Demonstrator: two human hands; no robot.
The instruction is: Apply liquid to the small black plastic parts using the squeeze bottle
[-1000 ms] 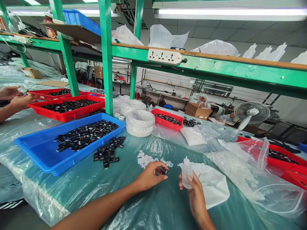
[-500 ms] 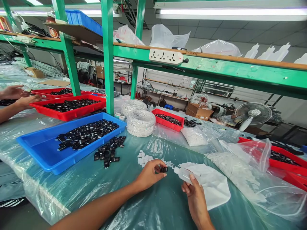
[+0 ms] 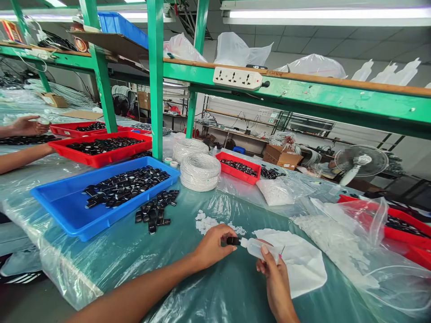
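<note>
My left hand (image 3: 214,245) pinches a small black part (image 3: 232,241) just above the plastic-covered table. My right hand (image 3: 272,267) grips a small translucent squeeze bottle (image 3: 257,247), tipped on its side with the nozzle touching the black part. A white sheet (image 3: 299,262) lies under and to the right of the bottle. A scatter of small white pieces (image 3: 206,222) sits just beyond my left hand. Loose black parts (image 3: 155,212) lie further left, in front of a blue tray (image 3: 63,204) holding several more.
Red trays (image 3: 104,157) of black parts and white cable coils (image 3: 200,171) stand behind the blue tray. Clear bags of white pieces (image 3: 332,235) and another red tray (image 3: 409,233) fill the right side. Another person's hands (image 3: 27,128) work at far left. A green shelf frame (image 3: 155,80) rises behind.
My right hand tipped the bottle from upright to lying sideways and brought its nozzle left to the black part in my left hand. The camera view shifted slightly.
</note>
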